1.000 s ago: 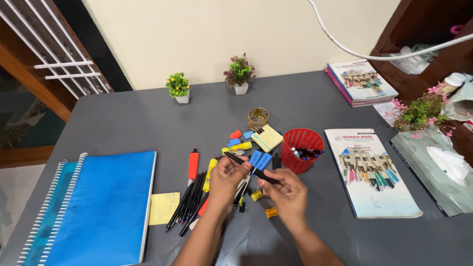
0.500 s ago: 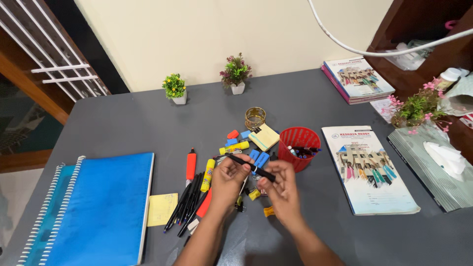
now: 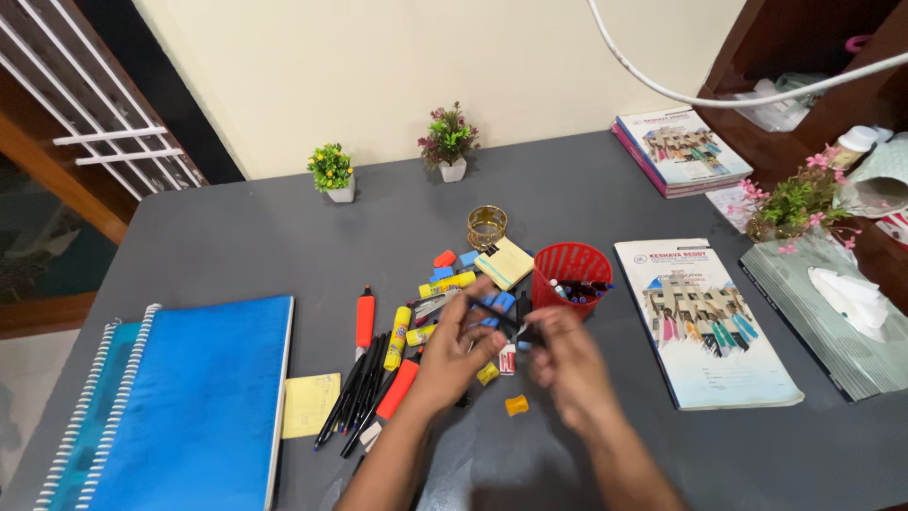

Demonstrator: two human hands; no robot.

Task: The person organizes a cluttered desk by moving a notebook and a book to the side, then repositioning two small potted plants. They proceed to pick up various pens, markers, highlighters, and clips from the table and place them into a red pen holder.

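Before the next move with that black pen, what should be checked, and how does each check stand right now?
1. Black pen held by both hands: ok.
2. Left hand grip on the pen: ok.
3. Right hand grip: cannot tell, blurred.
4. Pen cap on or off: cannot tell.
5. Red mesh cup upright, with room inside: ok.
6. Loose orange piece clear of the hands: ok.

Tabletop (image 3: 236,237): plain dark grey
Pen (image 3: 501,317): black
Pen cup (image 3: 570,270): red mesh
Notebook (image 3: 203,397): bright blue, white spiral
Sticky pad (image 3: 310,402): pale yellow
Highlighter (image 3: 365,320): orange, black cap
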